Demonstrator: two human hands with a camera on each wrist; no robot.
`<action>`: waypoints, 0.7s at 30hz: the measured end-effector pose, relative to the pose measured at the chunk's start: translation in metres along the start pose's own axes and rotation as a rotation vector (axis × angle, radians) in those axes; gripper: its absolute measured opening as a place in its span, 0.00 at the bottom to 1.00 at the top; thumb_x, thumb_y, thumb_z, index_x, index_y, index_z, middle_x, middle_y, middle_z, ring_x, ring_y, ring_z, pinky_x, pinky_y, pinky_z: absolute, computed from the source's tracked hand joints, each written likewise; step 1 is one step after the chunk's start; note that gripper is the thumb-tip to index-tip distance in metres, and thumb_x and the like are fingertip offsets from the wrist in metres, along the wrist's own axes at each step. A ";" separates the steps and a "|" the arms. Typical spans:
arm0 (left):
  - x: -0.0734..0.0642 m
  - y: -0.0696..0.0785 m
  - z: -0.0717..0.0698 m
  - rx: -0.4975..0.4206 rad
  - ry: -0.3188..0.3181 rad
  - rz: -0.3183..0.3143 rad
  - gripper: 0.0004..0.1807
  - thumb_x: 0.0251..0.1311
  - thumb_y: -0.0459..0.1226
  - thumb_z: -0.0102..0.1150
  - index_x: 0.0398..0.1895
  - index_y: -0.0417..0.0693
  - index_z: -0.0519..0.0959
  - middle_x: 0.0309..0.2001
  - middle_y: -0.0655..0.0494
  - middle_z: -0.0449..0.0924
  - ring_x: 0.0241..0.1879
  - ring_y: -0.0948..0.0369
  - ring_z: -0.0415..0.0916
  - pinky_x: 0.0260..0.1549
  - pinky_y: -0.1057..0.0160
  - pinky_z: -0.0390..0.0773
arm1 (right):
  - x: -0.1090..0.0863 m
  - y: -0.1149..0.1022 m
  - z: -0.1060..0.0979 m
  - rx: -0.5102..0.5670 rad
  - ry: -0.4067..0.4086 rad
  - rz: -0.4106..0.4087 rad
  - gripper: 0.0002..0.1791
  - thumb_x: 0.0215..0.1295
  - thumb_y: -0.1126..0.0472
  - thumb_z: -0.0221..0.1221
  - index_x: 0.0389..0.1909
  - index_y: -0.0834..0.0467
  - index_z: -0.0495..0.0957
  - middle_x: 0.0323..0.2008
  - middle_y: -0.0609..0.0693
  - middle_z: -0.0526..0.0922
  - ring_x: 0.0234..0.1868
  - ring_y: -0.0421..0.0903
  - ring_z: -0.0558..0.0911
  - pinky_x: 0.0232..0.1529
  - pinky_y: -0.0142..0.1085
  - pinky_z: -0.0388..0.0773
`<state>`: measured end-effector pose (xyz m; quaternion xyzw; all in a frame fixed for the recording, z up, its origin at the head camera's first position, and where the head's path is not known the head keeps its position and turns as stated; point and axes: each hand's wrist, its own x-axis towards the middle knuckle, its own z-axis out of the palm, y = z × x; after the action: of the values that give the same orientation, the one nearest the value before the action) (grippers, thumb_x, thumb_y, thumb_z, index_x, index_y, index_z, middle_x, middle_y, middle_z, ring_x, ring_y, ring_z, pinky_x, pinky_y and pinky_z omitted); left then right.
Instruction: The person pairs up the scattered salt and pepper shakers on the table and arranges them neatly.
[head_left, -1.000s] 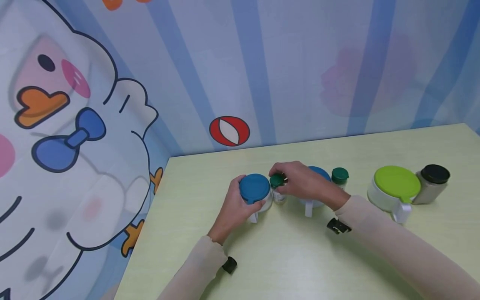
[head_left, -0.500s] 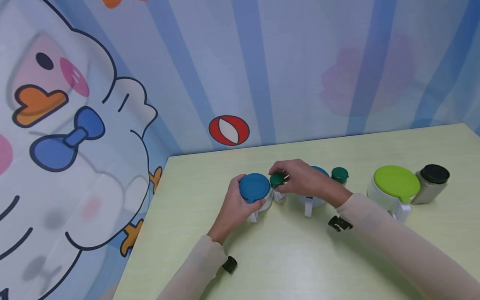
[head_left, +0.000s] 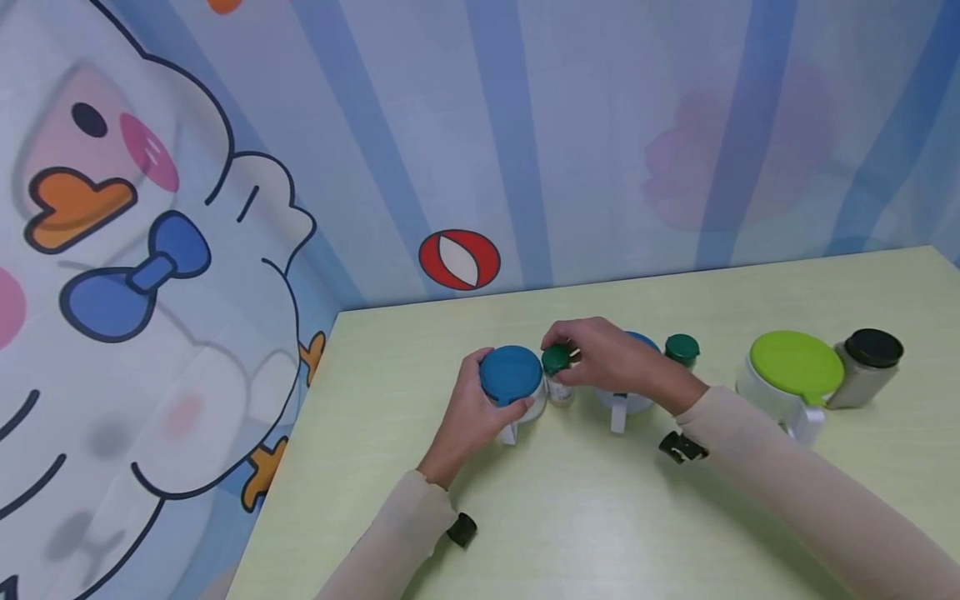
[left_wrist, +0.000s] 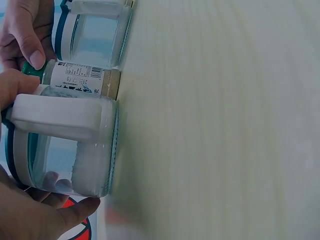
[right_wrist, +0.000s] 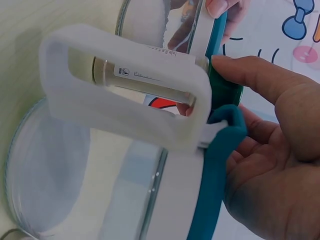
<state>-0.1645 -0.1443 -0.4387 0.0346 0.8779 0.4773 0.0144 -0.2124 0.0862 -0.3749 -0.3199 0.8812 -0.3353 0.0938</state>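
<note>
My left hand (head_left: 468,417) grips a glass seasoning jar (head_left: 510,373) with a blue lid and a white handle, thumb across its near side. Touching or almost touching that jar on the right stands a small spice bottle (left_wrist: 75,77) with a green cap (head_left: 556,358) and a printed label. My right hand (head_left: 611,358) pinches this green cap between thumb and fingers. Both the jar and the bottle stand upright on the table. A second blue-lidded jar (right_wrist: 125,105) stands just right of the bottle, partly hidden behind my right hand in the head view.
Further right are another green-capped bottle (head_left: 681,350), a jar with a lime-green lid (head_left: 795,364) and a black-capped jar (head_left: 870,367). The pale table (head_left: 570,517) meets a cartoon-printed wall (head_left: 600,142) behind the row.
</note>
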 end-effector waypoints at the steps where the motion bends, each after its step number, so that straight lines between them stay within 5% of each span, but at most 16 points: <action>1: 0.000 0.000 0.000 -0.001 0.000 0.000 0.52 0.54 0.47 0.76 0.76 0.50 0.53 0.73 0.48 0.60 0.72 0.45 0.60 0.63 0.39 0.72 | 0.000 0.000 0.000 0.000 -0.001 -0.003 0.22 0.61 0.64 0.70 0.56 0.61 0.79 0.50 0.54 0.84 0.49 0.49 0.83 0.51 0.44 0.84; 21: -0.002 0.000 0.002 -0.027 -0.010 -0.009 0.53 0.55 0.50 0.74 0.77 0.53 0.51 0.74 0.49 0.58 0.73 0.45 0.59 0.64 0.39 0.71 | -0.009 -0.003 -0.007 0.014 -0.013 0.006 0.26 0.63 0.63 0.69 0.61 0.62 0.77 0.55 0.55 0.83 0.56 0.53 0.83 0.55 0.47 0.83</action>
<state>-0.1629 -0.1427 -0.4392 0.0329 0.8715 0.4889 0.0216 -0.2067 0.0938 -0.3685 -0.3188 0.8792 -0.3389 0.1027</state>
